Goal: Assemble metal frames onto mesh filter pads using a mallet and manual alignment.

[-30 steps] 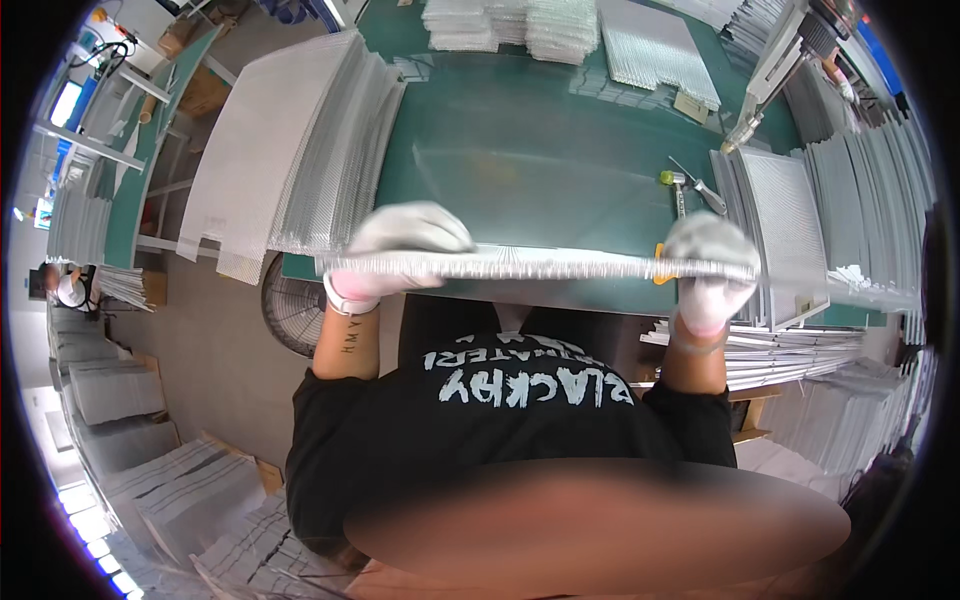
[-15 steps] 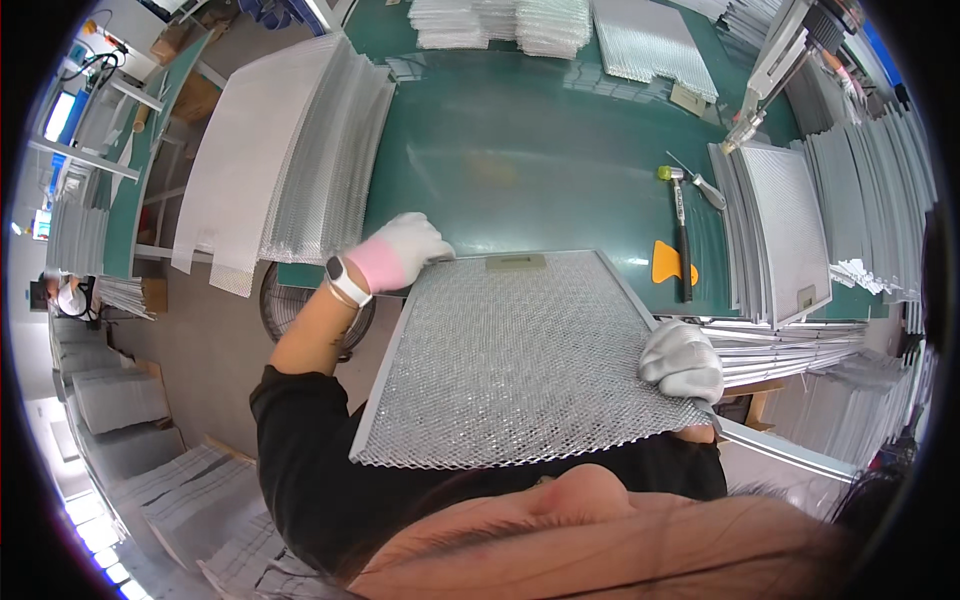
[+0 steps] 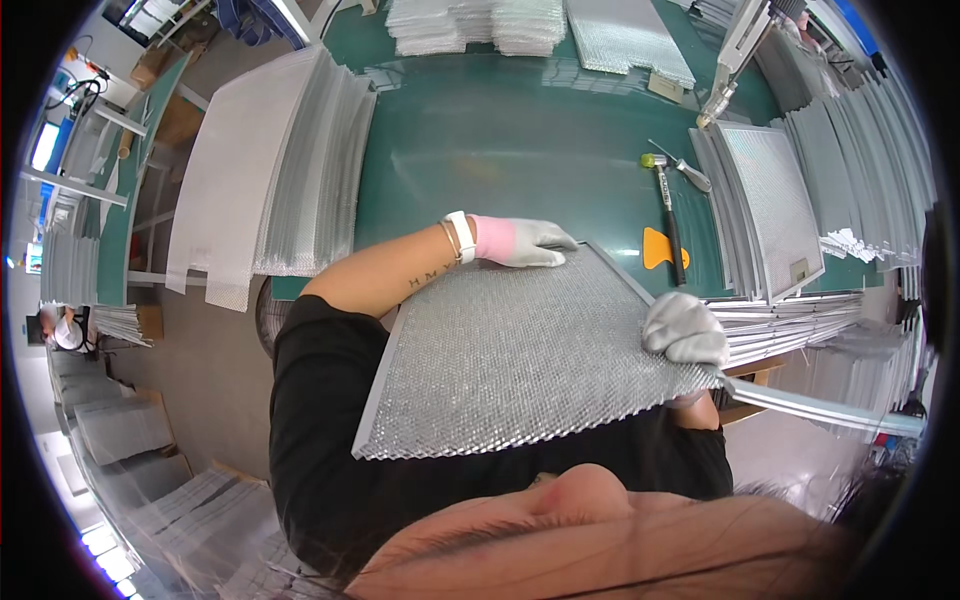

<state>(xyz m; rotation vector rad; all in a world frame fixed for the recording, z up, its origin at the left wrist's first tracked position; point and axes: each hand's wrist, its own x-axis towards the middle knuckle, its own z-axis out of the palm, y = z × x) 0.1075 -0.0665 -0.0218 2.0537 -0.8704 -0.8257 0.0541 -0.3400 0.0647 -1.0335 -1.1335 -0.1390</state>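
Observation:
A silver wire-mesh filter panel (image 3: pixel 510 360) tilts in front of my body, metal frame strips along its left, far and right sides. My left hand (image 3: pixel 525 243), in a white glove with a pink cuff, lies across its far edge close to the far right corner, fingers stretched out. My right hand (image 3: pixel 686 330), also gloved, is closed around the panel's right edge. Beside that hand, a long metal strip (image 3: pixel 820 402) sticks out to the right from the near right corner. Whether the strip is joined to the panel I cannot tell.
On the green table (image 3: pixel 450 170) lie a mallet (image 3: pixel 668 215), a screwdriver (image 3: pixel 692 176) and an orange scraper (image 3: pixel 656 247). Mesh sheets (image 3: pixel 270 170) are stacked at left, more mesh pieces (image 3: pixel 475 25) at the back. Framed panels (image 3: pixel 770 200) stand at right, beneath a metal arm (image 3: pixel 735 60).
My left hand has moved right along the panel's far edge, from the far left corner towards the far right one. My right hand keeps its hold; the strip beside it has swung upward.

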